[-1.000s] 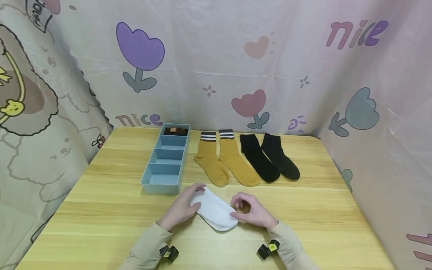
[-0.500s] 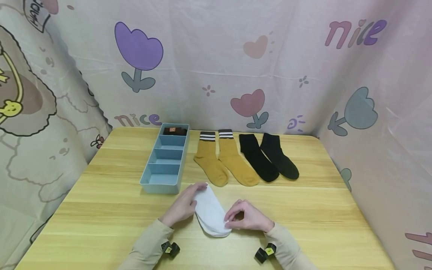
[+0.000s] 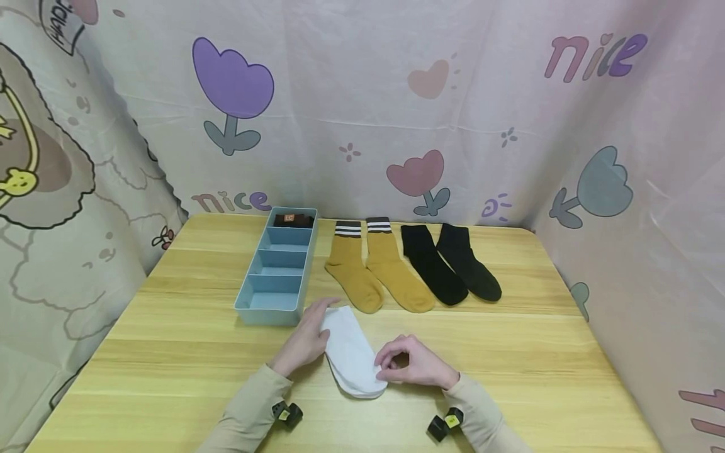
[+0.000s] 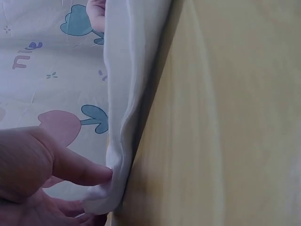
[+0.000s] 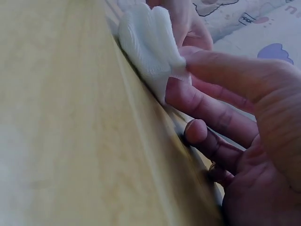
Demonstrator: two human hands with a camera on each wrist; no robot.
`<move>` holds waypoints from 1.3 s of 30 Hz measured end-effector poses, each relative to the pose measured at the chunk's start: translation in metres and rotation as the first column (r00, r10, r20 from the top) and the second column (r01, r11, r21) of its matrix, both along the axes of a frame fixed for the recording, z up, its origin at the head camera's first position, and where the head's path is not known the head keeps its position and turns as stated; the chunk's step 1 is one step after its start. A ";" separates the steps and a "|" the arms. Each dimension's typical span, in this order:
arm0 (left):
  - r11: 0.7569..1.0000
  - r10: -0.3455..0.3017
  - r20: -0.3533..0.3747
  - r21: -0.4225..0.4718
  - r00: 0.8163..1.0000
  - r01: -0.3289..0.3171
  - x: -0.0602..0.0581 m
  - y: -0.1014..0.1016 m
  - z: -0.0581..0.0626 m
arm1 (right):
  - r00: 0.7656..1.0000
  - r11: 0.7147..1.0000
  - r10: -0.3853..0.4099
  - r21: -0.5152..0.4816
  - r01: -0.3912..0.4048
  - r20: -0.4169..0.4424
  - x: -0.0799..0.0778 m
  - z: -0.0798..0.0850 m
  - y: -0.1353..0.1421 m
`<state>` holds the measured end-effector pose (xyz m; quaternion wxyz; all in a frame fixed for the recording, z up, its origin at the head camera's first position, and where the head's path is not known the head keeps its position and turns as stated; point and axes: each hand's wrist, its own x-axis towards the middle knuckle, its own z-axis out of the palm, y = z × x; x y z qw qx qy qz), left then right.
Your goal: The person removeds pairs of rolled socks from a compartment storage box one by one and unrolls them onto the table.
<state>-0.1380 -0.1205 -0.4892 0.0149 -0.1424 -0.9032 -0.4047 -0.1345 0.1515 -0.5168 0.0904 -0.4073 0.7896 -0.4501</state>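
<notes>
A stacked pair of white socks (image 3: 352, 353) lies aslant on the table between the two hands. The right hand (image 3: 418, 362) pinches the edge near the lower right end between thumb and fingertips; the right wrist view shows the white knit (image 5: 148, 44) caught there. At the upper left end is the left hand (image 3: 303, 340), its thumb touching the side edge and its fingers reaching past the top end. In the left wrist view, the left thumb (image 4: 84, 170) presses against the layered sock edge (image 4: 129, 94), with the other fingers around the end.
Left of the socks stands a blue divided box (image 3: 302, 286), a dark rolled item (image 3: 294, 220) in its far compartment. Behind lie two mustard socks (image 3: 357, 270) with striped cuffs and two black socks (image 3: 436, 267). A printed curtain (image 3: 340, 94) borders the wooden table (image 3: 538, 352).
The right hand moved down and left onto the sock edge, and the white socks turned steeper. Lately the left fingers slid off the top end of the socks, slightly up and left.
</notes>
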 end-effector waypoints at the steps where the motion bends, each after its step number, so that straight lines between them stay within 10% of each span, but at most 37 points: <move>1: 1.000 0.004 0.005 -0.010 1.000 -0.004 0.000 0.000 0.000 | 1.000 1.000 0.004 0.003 -0.004 -0.007 0.000 0.000 0.000; 20: 0.998 0.060 -0.004 -0.017 0.998 -0.060 0.000 0.002 0.000 | 0.999 0.999 0.040 0.009 -0.040 -0.005 -0.001 -0.001 -0.002; 39: 0.998 0.060 -0.167 0.036 0.984 -0.054 -0.001 0.002 -0.001 | 0.998 0.999 0.045 -0.010 -0.045 0.039 -0.001 -0.001 -0.001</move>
